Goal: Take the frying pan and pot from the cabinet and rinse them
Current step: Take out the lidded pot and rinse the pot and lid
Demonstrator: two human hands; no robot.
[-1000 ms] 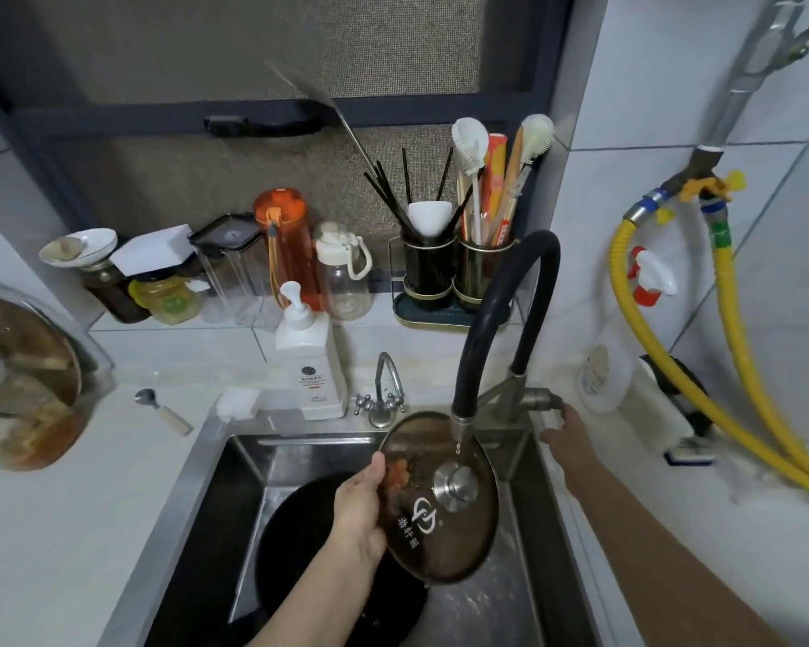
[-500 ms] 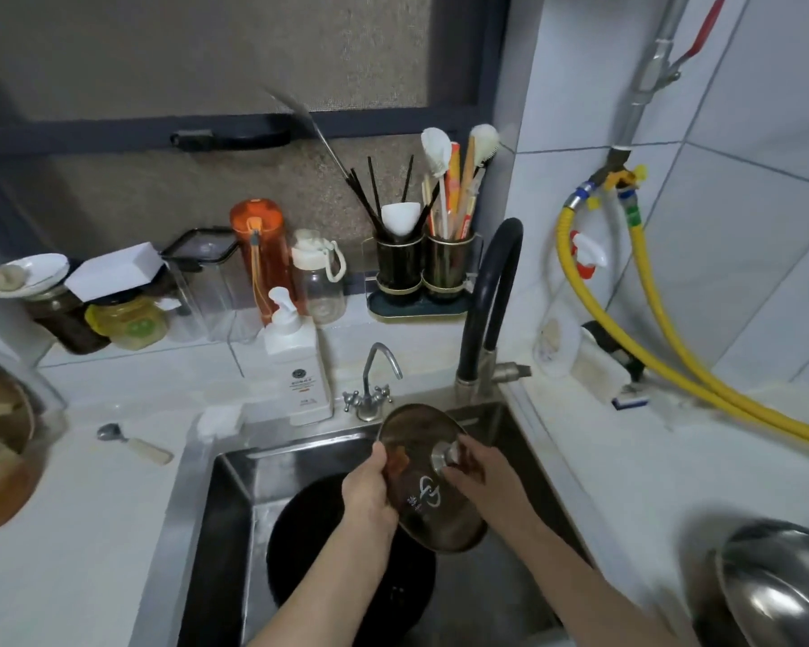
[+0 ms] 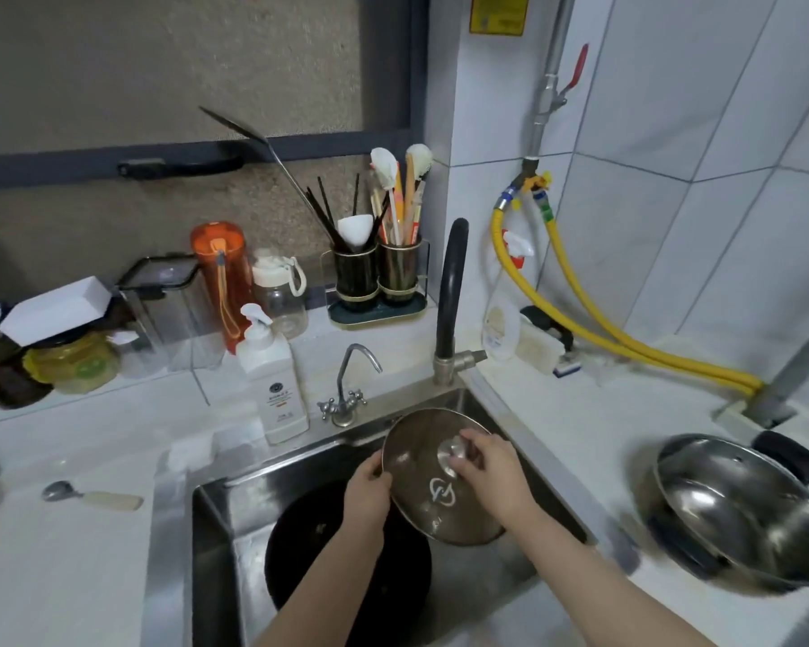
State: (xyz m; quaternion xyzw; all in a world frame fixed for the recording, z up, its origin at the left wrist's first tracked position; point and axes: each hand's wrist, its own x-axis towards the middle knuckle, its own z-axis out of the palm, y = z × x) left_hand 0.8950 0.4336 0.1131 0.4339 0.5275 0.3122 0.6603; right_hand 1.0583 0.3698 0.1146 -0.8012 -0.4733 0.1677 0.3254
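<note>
A brown glass lid [image 3: 421,502] with a steel knob is tilted over the steel sink [image 3: 206,530]. My left hand [image 3: 367,490] grips its left rim. My right hand [image 3: 491,473] is closed on the knob at its centre. Below the lid, a black frying pan [image 3: 328,567] lies in the sink basin. A shiny steel pot [image 3: 739,511] with black handles sits on the white counter to the right of the sink.
A black gooseneck faucet [image 3: 451,291] and a small chrome tap [image 3: 346,389] stand behind the sink. A soap pump bottle [image 3: 274,380], jars, bottles and a utensil holder [image 3: 377,277] line the back ledge. Yellow hoses [image 3: 627,338] run along the right wall. A spoon [image 3: 90,497] lies at left.
My right hand left the faucet handle and took hold of the lid's knob. The view swung right, bringing the steel pot on the counter into sight.
</note>
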